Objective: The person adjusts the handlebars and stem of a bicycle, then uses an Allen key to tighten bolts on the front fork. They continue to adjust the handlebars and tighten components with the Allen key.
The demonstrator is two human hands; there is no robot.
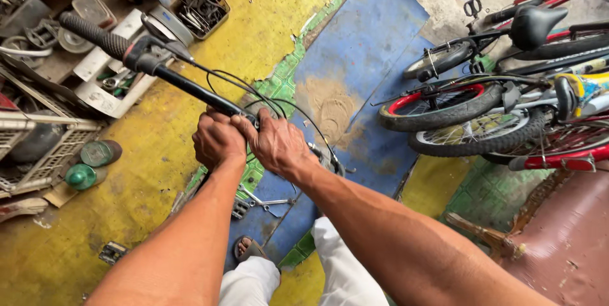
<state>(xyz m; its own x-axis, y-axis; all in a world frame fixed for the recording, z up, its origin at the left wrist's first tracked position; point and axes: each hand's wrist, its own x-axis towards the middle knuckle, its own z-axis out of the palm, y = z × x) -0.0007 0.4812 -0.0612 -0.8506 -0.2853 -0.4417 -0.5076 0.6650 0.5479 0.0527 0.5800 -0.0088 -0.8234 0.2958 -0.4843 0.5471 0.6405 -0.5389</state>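
Left hand: the left hand (pixel 217 141) is curled in a fist around the black handlebar (pixel 190 89), near its middle.
Right hand: the right hand (pixel 277 144) is closed over the same bar just beside the left, knuckles up; the two hands touch.
Handlebar: it runs up-left from the hands to a ribbed grey grip (pixel 95 35), with a red-marked clamp (pixel 143 55) below it; thin black cables (pixel 244 87) loop off it.
Floor: yellow paint with a blue mat (pixel 368 46); a spanner (pixel 266 202) lies under the hands.
Containers: two green bottles (pixel 92 165) lie at left beside a white plastic crate (pixel 44 147); a dark tray of metal tools (pixel 202 9) sits above.
Bicycles: several bicycles (pixel 501 103) stand at right.
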